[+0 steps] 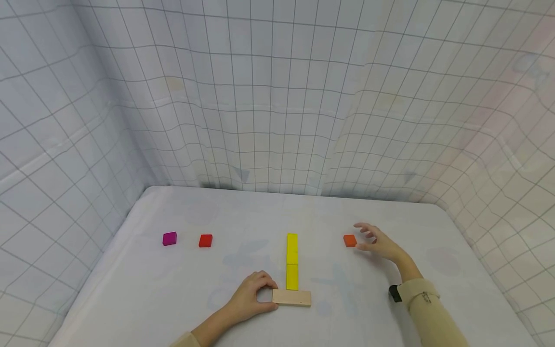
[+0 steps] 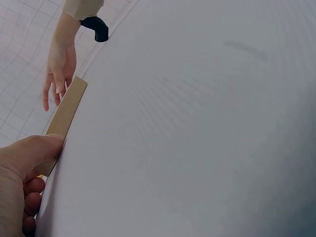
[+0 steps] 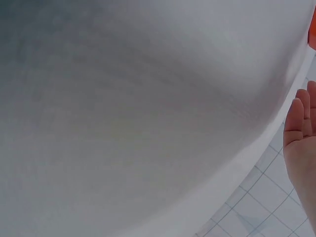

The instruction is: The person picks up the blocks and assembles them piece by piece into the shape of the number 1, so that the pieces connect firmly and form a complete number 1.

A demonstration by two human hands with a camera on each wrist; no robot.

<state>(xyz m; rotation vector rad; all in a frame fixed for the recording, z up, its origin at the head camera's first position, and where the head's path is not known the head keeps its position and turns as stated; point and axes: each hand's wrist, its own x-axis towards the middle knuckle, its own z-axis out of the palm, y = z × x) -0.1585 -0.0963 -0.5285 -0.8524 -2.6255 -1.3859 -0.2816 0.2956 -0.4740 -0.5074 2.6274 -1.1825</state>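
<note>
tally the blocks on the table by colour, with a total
Purple block: 1
Red block: 1
Yellow blocks, end to end: 2
Orange block: 1
Plain wood block: 1
Total: 6

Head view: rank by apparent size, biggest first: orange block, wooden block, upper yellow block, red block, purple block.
1. wooden block
2. upper yellow block
3. red block, purple block, orange block: look alike, not ranked

Two yellow blocks (image 1: 292, 250) — one wooden block (image 1: 292, 297), one purple (image 1: 169, 239), one red (image 1: 205, 240), one orange (image 1: 349, 240).
</note>
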